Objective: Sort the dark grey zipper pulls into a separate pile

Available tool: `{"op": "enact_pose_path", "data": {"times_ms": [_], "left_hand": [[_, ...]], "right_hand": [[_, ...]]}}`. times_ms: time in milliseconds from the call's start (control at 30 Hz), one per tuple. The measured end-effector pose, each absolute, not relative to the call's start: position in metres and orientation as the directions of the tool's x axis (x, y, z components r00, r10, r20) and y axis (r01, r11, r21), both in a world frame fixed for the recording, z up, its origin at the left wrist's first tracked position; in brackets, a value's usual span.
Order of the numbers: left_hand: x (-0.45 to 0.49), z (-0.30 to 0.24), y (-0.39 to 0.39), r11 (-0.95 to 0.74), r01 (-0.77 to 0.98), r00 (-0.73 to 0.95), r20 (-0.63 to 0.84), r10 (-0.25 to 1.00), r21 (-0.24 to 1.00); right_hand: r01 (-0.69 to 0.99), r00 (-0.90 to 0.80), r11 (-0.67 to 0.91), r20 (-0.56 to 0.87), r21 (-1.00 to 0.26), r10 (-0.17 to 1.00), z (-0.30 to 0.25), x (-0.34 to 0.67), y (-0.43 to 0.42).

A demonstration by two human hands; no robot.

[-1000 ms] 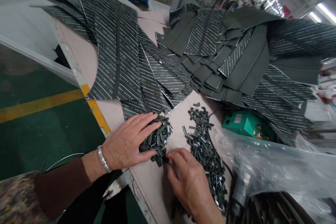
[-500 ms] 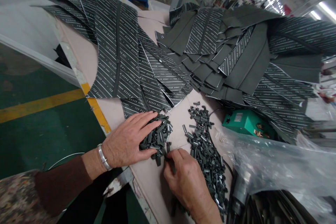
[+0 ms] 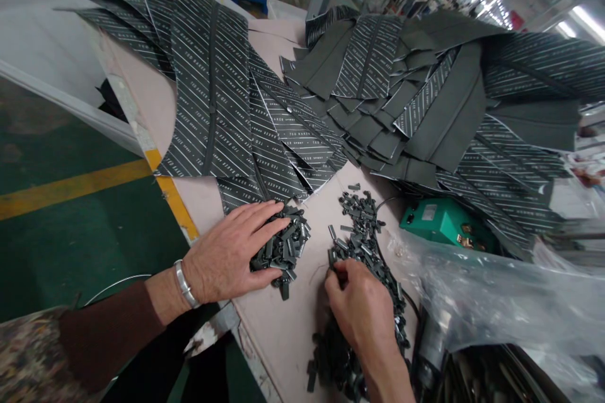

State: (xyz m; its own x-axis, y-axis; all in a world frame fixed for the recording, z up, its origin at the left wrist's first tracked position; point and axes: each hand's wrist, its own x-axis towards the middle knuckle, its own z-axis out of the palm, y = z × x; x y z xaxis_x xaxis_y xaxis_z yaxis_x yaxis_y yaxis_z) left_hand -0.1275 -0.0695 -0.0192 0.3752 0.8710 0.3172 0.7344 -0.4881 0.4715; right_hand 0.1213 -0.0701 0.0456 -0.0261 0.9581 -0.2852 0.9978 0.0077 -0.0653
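Observation:
My left hand (image 3: 231, 255) lies with fingers spread against a small heap of dark zipper sliders (image 3: 289, 242), thumb along its near edge. A silver bangle is on that wrist. To the right, my right hand (image 3: 362, 305) has thumb and forefinger pinched on a dark zipper slider (image 3: 331, 257) at the edge of a longer heap of sliders (image 3: 358, 211). Part of that longer heap is hidden under the right hand and forearm. Bare pale tabletop (image 3: 288, 334) shows between the heaps.
Striped dark fabric panels with zips (image 3: 231, 101) lie beyond my left hand. More panels (image 3: 439, 113) are piled at the back right. A green box (image 3: 432, 217) and clear plastic (image 3: 496, 296) stand right. A white bin (image 3: 42, 56) adjoins the table's left edge.
My right hand has moved right and slightly up, from beside the small heap to the edge of the longer heap. The left hand has stayed in place.

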Motion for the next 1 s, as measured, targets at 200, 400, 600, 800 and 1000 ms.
{"op": "enact_pose_path", "data": {"times_ms": [200, 400, 600, 800, 1000], "left_hand": [[-0.128, -0.019, -0.07, -0.485, 0.734, 0.376, 0.31, 0.873, 0.475], [-0.129, -0.018, -0.07, -0.493, 0.724, 0.381, 0.315, 0.869, 0.482], [-0.128, -0.017, -0.07, -0.495, 0.72, 0.383, 0.316, 0.868, 0.486], [-0.129, -0.017, -0.07, -0.489, 0.72, 0.388, 0.298, 0.872, 0.493], [-0.13, -0.019, -0.072, -0.492, 0.714, 0.392, 0.298, 0.871, 0.498]], "right_hand": [[0.911, -0.186, 0.1, -0.181, -0.4, 0.966, 0.047, 0.11, -0.093], [0.925, -0.185, 0.096, -0.216, -0.368, 0.959, 0.031, 0.073, -0.11], [0.868, -0.256, 0.127, -0.213, -0.479, 0.943, 0.023, 0.082, -0.103], [0.772, -0.27, 0.015, -0.308, -0.635, 0.912, 0.03, 0.096, -0.099], [0.757, -0.2, -0.078, -0.343, -0.649, 0.918, 0.038, 0.101, -0.101]]}}
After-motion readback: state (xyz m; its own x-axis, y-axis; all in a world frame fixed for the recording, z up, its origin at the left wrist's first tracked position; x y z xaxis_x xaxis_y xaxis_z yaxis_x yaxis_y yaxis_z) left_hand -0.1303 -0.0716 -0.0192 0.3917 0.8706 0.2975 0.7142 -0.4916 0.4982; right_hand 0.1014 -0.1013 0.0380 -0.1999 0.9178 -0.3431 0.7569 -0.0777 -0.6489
